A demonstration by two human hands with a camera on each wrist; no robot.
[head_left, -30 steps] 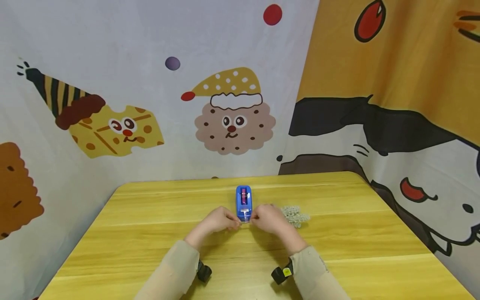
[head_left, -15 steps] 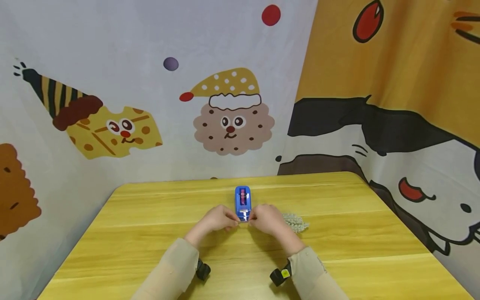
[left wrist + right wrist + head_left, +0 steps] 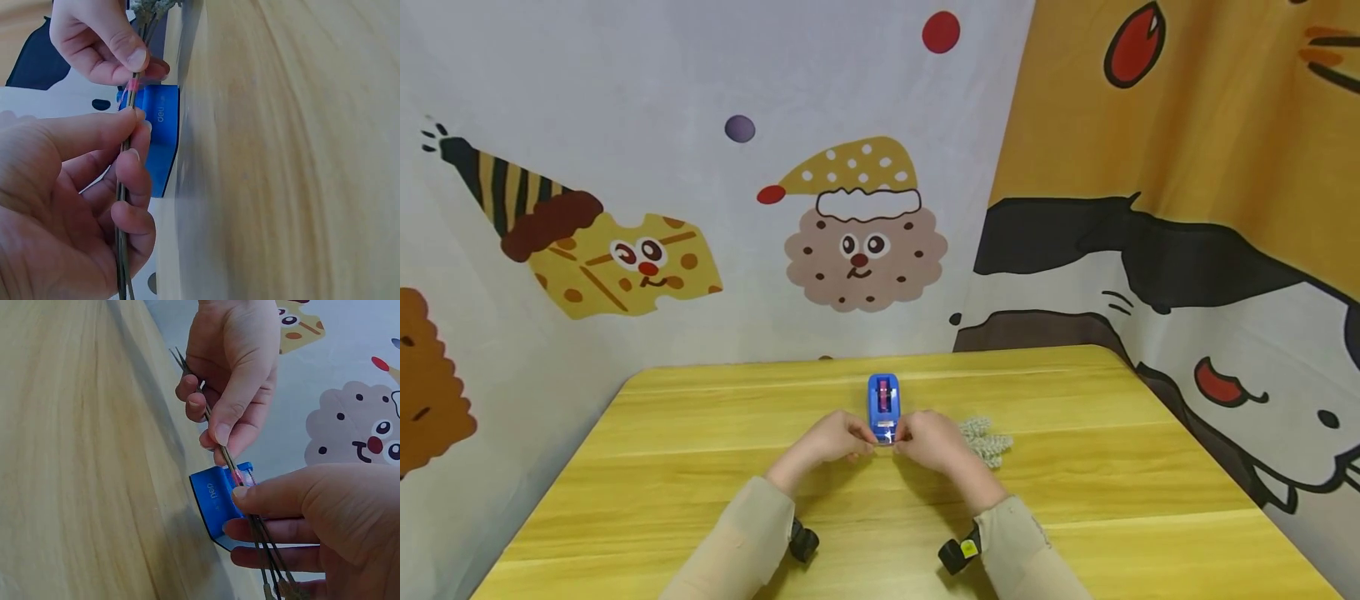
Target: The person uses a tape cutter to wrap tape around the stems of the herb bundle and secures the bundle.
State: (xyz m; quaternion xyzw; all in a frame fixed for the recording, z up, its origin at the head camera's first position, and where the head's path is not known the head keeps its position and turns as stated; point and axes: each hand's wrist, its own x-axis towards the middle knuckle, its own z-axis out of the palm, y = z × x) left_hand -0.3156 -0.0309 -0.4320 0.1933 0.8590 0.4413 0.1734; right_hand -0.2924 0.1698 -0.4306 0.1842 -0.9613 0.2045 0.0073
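Note:
A bunch of dried flowers on thin brown stems lies across both hands, its pale green heads point(image 3: 988, 442) beyond the right hand in the head view. My left hand point(image 3: 835, 437) pinches the stems point(image 3: 122, 244) between thumb and forefinger, other fingers curled along them. Close by, my right hand point(image 3: 931, 440) pinches the stems nearer the heads with thumb and fingertips. Pink tape point(image 3: 237, 477) is around the stems between the two hands. Just beyond the fingertips stands a blue tape dispenser point(image 3: 883, 404) with a pink roll point(image 3: 883, 393) in it.
The dispenser stands on a wood-grain table point(image 3: 700, 483) toward its far edge. Behind the table hangs a cloth point(image 3: 662, 83) printed with cartoon figures. Each wrist wears a black camera, such as the left one point(image 3: 803, 542).
The flower heads have shifted and changed outline, as if the bunch has turned. Both hands keep their hold on the stems in front of the dispenser. The whole head view has drifted slightly.

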